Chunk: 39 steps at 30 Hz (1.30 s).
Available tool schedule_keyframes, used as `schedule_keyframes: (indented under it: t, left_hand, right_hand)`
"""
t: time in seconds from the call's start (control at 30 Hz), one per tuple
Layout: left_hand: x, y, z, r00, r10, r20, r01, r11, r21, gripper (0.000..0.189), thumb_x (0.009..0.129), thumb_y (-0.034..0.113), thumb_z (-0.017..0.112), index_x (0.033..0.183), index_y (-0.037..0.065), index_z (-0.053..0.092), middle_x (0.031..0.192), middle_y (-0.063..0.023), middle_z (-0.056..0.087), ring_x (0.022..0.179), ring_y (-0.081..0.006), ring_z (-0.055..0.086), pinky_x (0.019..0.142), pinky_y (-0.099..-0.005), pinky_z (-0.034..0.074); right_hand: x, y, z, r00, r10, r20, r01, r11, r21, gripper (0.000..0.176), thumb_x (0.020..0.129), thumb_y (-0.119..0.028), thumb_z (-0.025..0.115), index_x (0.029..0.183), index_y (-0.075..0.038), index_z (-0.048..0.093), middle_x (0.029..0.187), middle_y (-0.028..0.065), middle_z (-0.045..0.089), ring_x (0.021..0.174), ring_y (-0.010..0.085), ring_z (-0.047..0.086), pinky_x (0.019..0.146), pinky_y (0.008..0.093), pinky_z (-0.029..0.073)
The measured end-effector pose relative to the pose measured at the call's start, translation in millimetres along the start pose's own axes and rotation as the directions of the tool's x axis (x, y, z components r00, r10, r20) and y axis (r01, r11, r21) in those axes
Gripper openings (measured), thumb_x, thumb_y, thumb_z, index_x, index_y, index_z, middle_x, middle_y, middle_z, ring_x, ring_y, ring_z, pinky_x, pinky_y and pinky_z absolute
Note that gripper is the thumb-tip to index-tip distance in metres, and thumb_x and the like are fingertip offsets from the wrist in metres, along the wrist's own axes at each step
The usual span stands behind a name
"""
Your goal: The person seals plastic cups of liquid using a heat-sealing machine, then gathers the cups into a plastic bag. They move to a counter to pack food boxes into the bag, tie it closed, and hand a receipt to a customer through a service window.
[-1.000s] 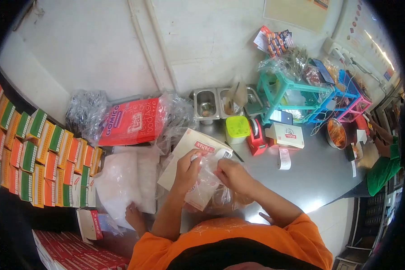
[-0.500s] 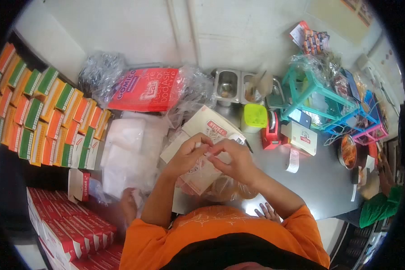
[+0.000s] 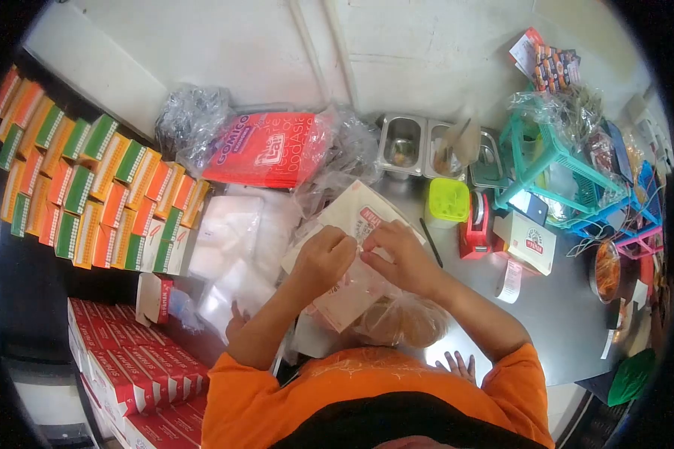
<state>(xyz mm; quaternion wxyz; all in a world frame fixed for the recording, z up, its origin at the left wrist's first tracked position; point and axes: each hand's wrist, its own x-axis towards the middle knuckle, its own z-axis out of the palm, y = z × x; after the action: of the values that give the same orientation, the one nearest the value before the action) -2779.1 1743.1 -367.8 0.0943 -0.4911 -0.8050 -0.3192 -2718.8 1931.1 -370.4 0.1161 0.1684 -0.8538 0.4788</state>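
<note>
In the middle of the view my left hand [image 3: 325,259] and my right hand [image 3: 398,257] are close together, fingers pinched on something small and thin that looks like clear plastic. Just below and behind them lies a cream box [image 3: 368,210] with a red label, partly covered by my hands. A clear plastic bag [image 3: 404,320] with round brownish contents rests near my body, below my right hand. White plastic packs [image 3: 229,236] are to the left of my left hand.
A red package [image 3: 266,153], metal containers [image 3: 402,146], a green tub [image 3: 448,200] and a red tape dispenser [image 3: 476,228] line the back. Teal rack [image 3: 550,176] at right; stacked coloured boxes [image 3: 97,183] at left. Another person's hands [image 3: 457,367] show near my sides.
The view has shifted, so the surroundings appear farther right. My hands stay pinched together. A person's hand at left has moved from the white packs' lower edge, and one pack there now lies angled.
</note>
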Motion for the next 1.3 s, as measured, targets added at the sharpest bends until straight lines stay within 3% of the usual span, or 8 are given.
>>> schedule_keyframes:
  t: [0.23,0.4,0.63,0.8,0.9,0.97,1.07,1.3]
  left_hand:
    - [8.4,5.2,1.1,0.968,0.163,-0.191,-0.117,0.966,0.230,0.022,0.063,0.008,0.073,0.075,0.006,0.054,0.075,-0.0096,0.052,0.072,-0.0265,0.055,0.058,-0.0396,0.043]
    - [5.1,17.4,-10.4,1.000,0.008,-0.014,-0.005,0.966,0.259,0.019,0.067,0.009,0.070,0.071,0.008,0.052,0.069,-0.0091,0.051,0.069,-0.0280,0.055,0.056,-0.0416,0.042]
    - [-27.1,17.3,-19.1,0.897,-0.271,0.349,0.253,0.963,0.096,0.016,0.081,0.020,0.058,0.076,0.006,0.054,0.066,-0.0115,0.055,0.062,-0.0319,0.058,0.058,-0.0416,0.047]
    - [-7.8,18.0,-35.9,0.904,-0.216,0.368,0.176,0.974,0.140,0.018,0.085,0.022,0.056,0.079,0.005,0.055,0.074,-0.0121,0.056,0.063,-0.0296,0.058,0.057,-0.0361,0.047]
    - [-6.4,17.8,-32.5,0.933,-0.257,0.252,0.318,0.917,-0.241,0.019,0.089,0.022,0.053,0.082,0.005,0.056,0.073,-0.0068,0.053,0.060,-0.0205,0.054,0.056,-0.0306,0.044]
    - [-9.0,22.0,-20.3,0.775,-0.514,0.368,0.579,0.341,-0.741,0.020,0.093,0.021,0.049,0.083,0.004,0.056,0.071,-0.0011,0.048,0.060,-0.0117,0.048,0.056,-0.0269,0.041]
    - [-1.9,22.8,-19.4,0.633,-0.401,0.662,0.663,-0.160,-0.731,0.022,0.095,0.020,0.045,0.081,0.005,0.054,0.073,0.0023,0.048,0.065,-0.0071,0.048,0.058,-0.0267,0.040]
    - [-4.9,-0.6,-10.6,0.843,-0.259,0.472,0.489,0.735,-0.470,0.025,0.093,0.022,0.048,0.081,0.001,0.052,0.071,-0.0108,0.049,0.066,-0.0240,0.049,0.063,-0.0325,0.040]
  right_hand:
    - [14.9,15.8,6.8,0.890,0.389,0.237,-0.454,0.718,0.527,0.022,0.086,-0.020,0.061,0.076,-0.001,0.053,0.067,0.0115,0.049,0.066,0.0178,0.047,0.062,0.0325,0.038]
    - [31.9,15.7,-4.0,0.989,-0.087,0.116,0.086,0.996,0.011,0.021,0.083,-0.015,0.062,0.073,-0.004,0.048,0.073,0.0093,0.048,0.068,0.0246,0.049,0.063,0.0345,0.038]
    - [10.1,46.5,-2.9,0.987,-0.159,0.036,0.163,0.955,-0.247,0.019,0.081,-0.015,0.062,0.076,-0.004,0.047,0.076,0.0117,0.052,0.065,0.0289,0.049,0.058,0.0356,0.039]
    - [19.1,-17.9,-21.5,0.884,0.312,0.348,-0.453,0.757,0.470,0.017,0.089,-0.016,0.055,0.081,-0.003,0.047,0.084,0.0100,0.061,0.057,0.0164,0.050,0.051,0.0299,0.039]
    - [25.8,-14.2,-21.6,0.876,0.204,0.437,-0.451,0.666,0.594,0.018,0.092,-0.018,0.051,0.082,-0.004,0.046,0.074,0.0088,0.057,0.056,0.0146,0.049,0.052,0.0302,0.039]
    - [28.1,-5.3,-26.7,0.890,0.141,0.433,-0.339,0.840,0.424,0.019,0.093,-0.020,0.048,0.083,-0.004,0.047,0.072,0.0124,0.055,0.060,0.0238,0.051,0.056,0.0342,0.041]
    - [34.6,-3.4,-29.4,0.905,0.036,0.425,-0.106,0.984,0.141,0.021,0.093,-0.022,0.045,0.084,-0.004,0.046,0.069,0.0173,0.054,0.064,0.0358,0.054,0.060,0.0414,0.043]
    - [30.6,37.1,-26.4,0.917,0.023,0.398,0.059,0.980,-0.191,0.016,0.086,-0.017,0.054,0.082,-0.003,0.046,0.066,0.0187,0.052,0.066,0.0389,0.054,0.059,0.0471,0.041]
